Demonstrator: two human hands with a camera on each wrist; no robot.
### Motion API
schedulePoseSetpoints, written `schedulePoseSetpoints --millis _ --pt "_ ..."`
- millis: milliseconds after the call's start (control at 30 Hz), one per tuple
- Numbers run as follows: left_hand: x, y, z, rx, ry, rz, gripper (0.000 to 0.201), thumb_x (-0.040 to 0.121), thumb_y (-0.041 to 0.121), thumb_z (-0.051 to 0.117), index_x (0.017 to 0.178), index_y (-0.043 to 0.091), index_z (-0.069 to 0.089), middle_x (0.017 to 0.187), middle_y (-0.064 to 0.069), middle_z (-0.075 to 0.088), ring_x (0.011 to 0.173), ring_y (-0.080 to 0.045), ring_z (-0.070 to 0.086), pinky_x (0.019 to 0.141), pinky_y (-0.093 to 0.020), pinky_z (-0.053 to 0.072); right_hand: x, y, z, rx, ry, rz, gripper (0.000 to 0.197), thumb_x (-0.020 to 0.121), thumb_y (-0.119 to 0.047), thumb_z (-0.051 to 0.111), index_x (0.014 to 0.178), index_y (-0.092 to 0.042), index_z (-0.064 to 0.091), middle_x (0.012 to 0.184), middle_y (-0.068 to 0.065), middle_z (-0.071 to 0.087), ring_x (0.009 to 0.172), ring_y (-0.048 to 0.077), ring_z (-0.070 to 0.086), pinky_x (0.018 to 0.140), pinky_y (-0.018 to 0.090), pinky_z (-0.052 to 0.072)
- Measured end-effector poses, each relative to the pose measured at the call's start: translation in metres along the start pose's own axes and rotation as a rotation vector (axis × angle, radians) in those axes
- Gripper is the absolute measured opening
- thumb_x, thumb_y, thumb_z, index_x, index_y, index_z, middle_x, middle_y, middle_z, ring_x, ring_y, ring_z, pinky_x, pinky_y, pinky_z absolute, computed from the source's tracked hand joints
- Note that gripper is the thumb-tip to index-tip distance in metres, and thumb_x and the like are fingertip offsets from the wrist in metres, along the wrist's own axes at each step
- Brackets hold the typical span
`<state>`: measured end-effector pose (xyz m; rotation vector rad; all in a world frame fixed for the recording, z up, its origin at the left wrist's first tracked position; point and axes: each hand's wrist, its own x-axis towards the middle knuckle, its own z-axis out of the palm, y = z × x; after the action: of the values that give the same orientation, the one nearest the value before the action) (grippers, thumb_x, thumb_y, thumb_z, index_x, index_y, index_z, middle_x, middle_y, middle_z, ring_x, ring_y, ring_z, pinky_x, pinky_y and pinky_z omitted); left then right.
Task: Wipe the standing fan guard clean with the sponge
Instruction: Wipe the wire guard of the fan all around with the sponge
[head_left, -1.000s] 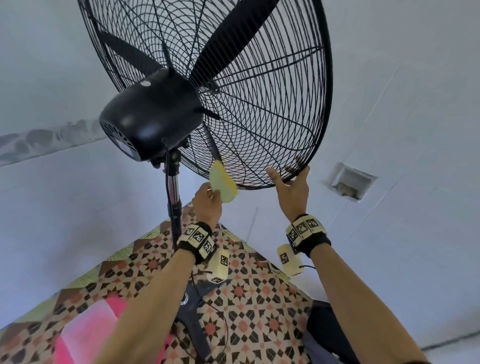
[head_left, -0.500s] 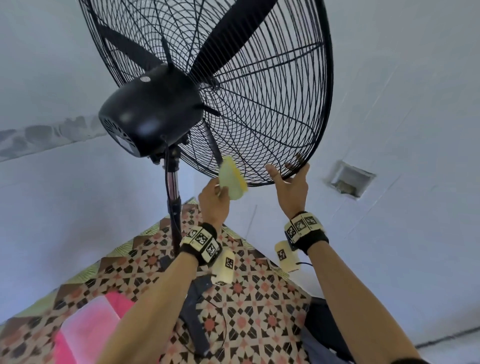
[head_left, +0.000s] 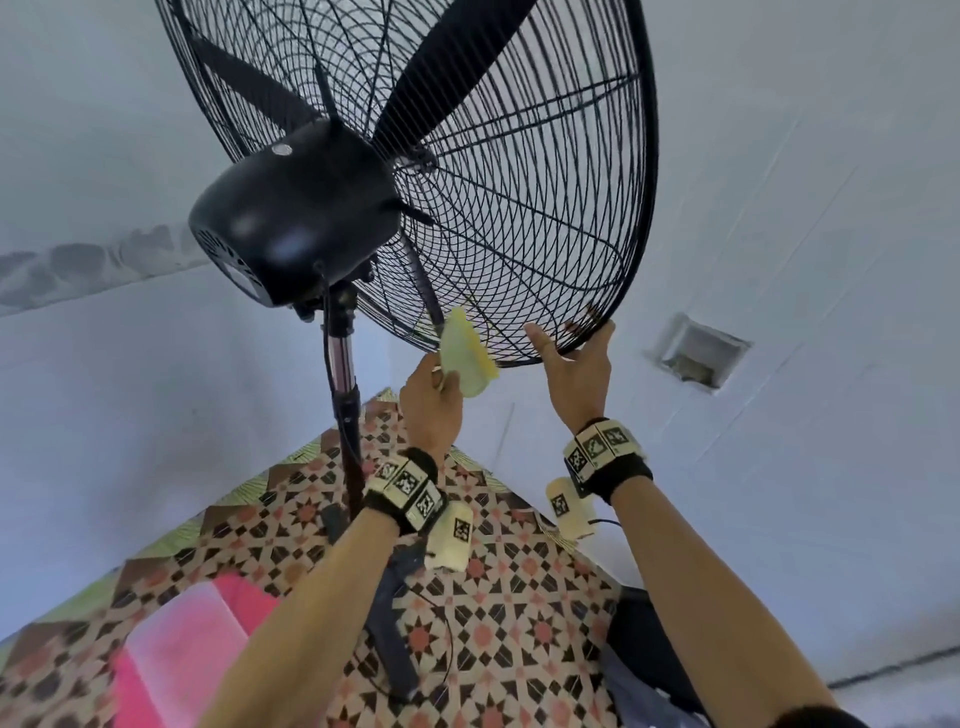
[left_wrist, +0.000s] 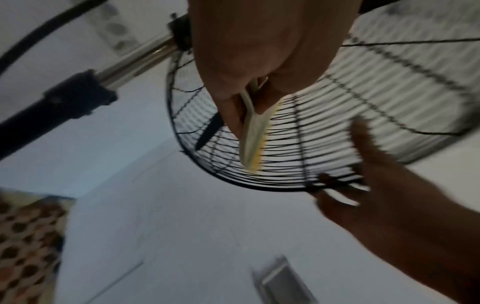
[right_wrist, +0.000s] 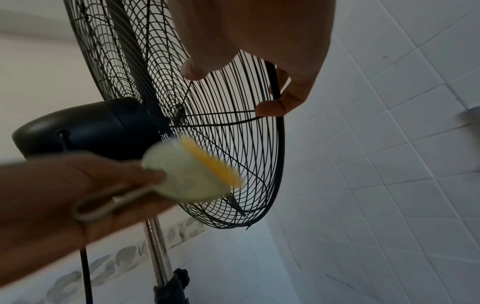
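Yellow and pale green, the sponge (head_left: 466, 354) is pinched in the left hand (head_left: 431, 402), with the fingers closed on its lower end, and its yellow side is laid against the wires at the bottom of the fan guard (head_left: 524, 218). It looks soft and light, so it can be squashed a little and bent to fit the round shape of the wires. It is best held at one end, as it is now, so that most of it is left free for rubbing. If it is wet it may be slippery, so a firm pinch is needed. The guard is made of thin black wires that look stiff but springy, and they could be bent if pushed too hard. The thick outer ring at the bottom edge is the strong part, and that is where the right hand (head_left: 574, 371) is placed, with its fingers hooked round the ring, as is seen in the right wrist view (right_wrist: 285, 98). The fan is held still in this way while it is wiped. The fan stands tall on a thin pole (head_left: 344, 384), so it might wobble or tip if it is pulled. The black motor housing (head_left: 291, 218) sits behind the guard, just above the sponge. Patterned floor tiles (head_left: 498, 623) are seen below.
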<state>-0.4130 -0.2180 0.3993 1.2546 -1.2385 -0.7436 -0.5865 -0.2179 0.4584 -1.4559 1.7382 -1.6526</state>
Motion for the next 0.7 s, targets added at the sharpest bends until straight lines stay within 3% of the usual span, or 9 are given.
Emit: schedulePoseSetpoints --millis 67,133,200,267,367,433,500,600,700 --pt "-0.013 0.005 0.002 -0.038 -0.029 0.080 0.023 0.100 0.018 0.057 0.121 0.012 0.063 0.108 -0.008 0.073 0.100 -0.021 0.071 0.080 -0.035 0.062 0.001 0.000 -0.001 -0.006 -0.012 -0.008 0.085 0.079 -0.062 0.081 0.141 -0.021 0.038 0.136 -0.006 0.061 0.117 0.010 0.061 0.101 0.034 0.052" --pt "-0.015 -0.003 -0.001 -0.014 -0.012 0.057 0.021 0.102 0.018 0.058 0.121 0.010 0.063 0.104 -0.005 0.072 0.096 -0.017 0.069 0.077 -0.026 0.060 0.001 0.001 -0.004 -0.017 -0.031 -0.019 0.086 0.079 -0.061 0.081 0.141 -0.019 0.039 0.134 -0.007 0.060 0.117 0.008 0.059 0.101 0.032 0.051" --pt "-0.010 -0.022 -0.003 0.060 0.054 -0.055 0.026 0.099 0.026 0.057 0.118 0.009 0.064 0.097 -0.003 0.071 0.090 -0.020 0.067 0.075 -0.029 0.060 0.001 0.001 -0.009 -0.027 -0.058 -0.032 0.089 0.078 -0.064 0.080 0.142 -0.019 0.038 0.134 -0.009 0.059 0.118 0.009 0.057 0.101 0.030 0.047" --pt "-0.003 -0.041 -0.001 0.115 0.114 -0.169 0.042 0.091 0.038 0.053 0.120 0.009 0.065 0.105 -0.010 0.074 0.095 -0.028 0.070 0.080 -0.042 0.062 0.002 0.002 -0.011 -0.031 -0.075 -0.031 0.090 0.078 -0.065 0.081 0.142 -0.019 0.038 0.129 -0.016 0.057 0.115 0.006 0.055 0.098 0.024 0.045" --pt "-0.005 -0.029 0.019 0.133 0.043 -0.226 0.033 0.102 0.018 0.055 0.130 0.001 0.058 0.121 -0.019 0.068 0.107 -0.031 0.066 0.085 -0.033 0.051 0.004 0.002 -0.016 -0.029 -0.100 -0.056 0.083 0.078 -0.063 0.081 0.138 -0.021 0.042 0.115 -0.031 0.051 0.105 -0.004 0.051 0.088 0.011 0.040" --pt "-0.013 -0.013 0.033 0.066 0.068 -0.207 0.028 0.102 0.007 0.054 0.129 -0.001 0.057 0.120 -0.018 0.068 0.103 -0.028 0.065 0.076 -0.028 0.052 0.007 0.001 -0.019 -0.024 -0.115 -0.076 0.082 0.080 -0.069 0.075 0.139 -0.023 0.043 0.123 -0.021 0.056 0.111 0.000 0.053 0.095 0.017 0.041" --pt "-0.030 -0.003 0.038 -0.013 0.074 -0.113 0.021 0.102 0.004 0.055 0.122 0.000 0.059 0.111 -0.017 0.071 0.089 -0.023 0.068 0.067 -0.023 0.059 0.010 0.002 -0.022 -0.043 -0.124 -0.118 0.085 0.082 -0.078 0.064 0.142 -0.021 0.043 0.135 -0.006 0.058 0.120 0.013 0.057 0.103 0.032 0.045" --pt "-0.052 -0.004 0.034 -0.165 0.013 -0.066 0.018 0.104 0.007 0.057 0.121 0.004 0.059 0.112 -0.013 0.072 0.100 -0.020 0.072 0.078 -0.032 0.064 0.014 0.007 -0.024 -0.067 -0.154 -0.161 0.086 0.083 -0.085 0.054 0.142 -0.022 0.045 0.131 -0.001 0.060 0.118 0.020 0.060 0.101 0.044 0.051" --pt "-0.046 -0.019 0.034 -0.098 0.151 -0.178 0.019 0.102 0.008 0.058 0.121 0.006 0.060 0.117 -0.013 0.070 0.106 -0.027 0.070 0.083 -0.045 0.063 0.015 0.012 -0.026 -0.092 -0.184 -0.170 0.087 0.083 -0.086 0.053 0.140 -0.021 0.046 0.127 -0.001 0.060 0.112 0.021 0.061 0.097 0.049 0.053"
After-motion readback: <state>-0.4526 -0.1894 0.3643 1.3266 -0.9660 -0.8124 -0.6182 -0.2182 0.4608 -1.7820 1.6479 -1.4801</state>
